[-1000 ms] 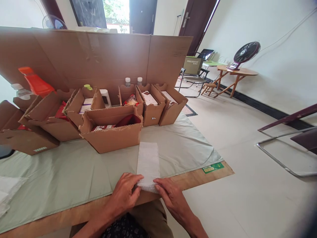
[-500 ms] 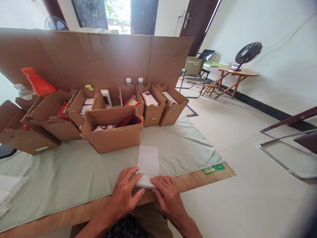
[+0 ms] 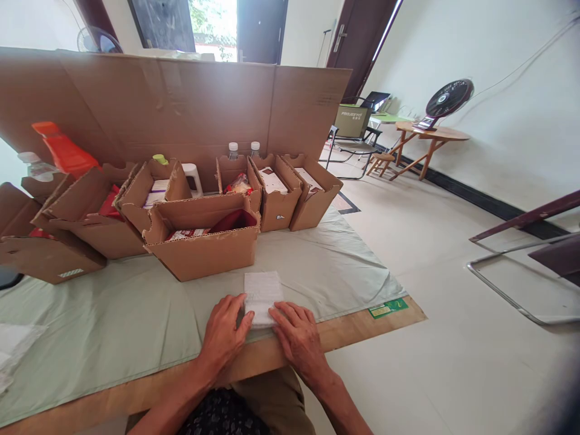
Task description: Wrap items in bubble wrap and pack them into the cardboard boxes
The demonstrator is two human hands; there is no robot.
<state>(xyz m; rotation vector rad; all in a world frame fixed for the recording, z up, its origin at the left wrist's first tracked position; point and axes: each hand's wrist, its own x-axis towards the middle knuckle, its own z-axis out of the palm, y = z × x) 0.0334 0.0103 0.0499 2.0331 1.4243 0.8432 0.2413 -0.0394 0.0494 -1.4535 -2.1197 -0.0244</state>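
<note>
On cloth (image 3: 136,314) at six o'clock, white wrap (image 3: 263,290), seemingly mid-fold, is touched by left hand (image 3: 225,331) and right hand (image 3: 299,337), fingers parted, flattening advised.

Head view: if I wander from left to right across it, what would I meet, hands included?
Orange bottle-shaped object → light-green cap → left hand → folded white sheet → right hand → olive chair → green label on the table edge → black fan.
</note>
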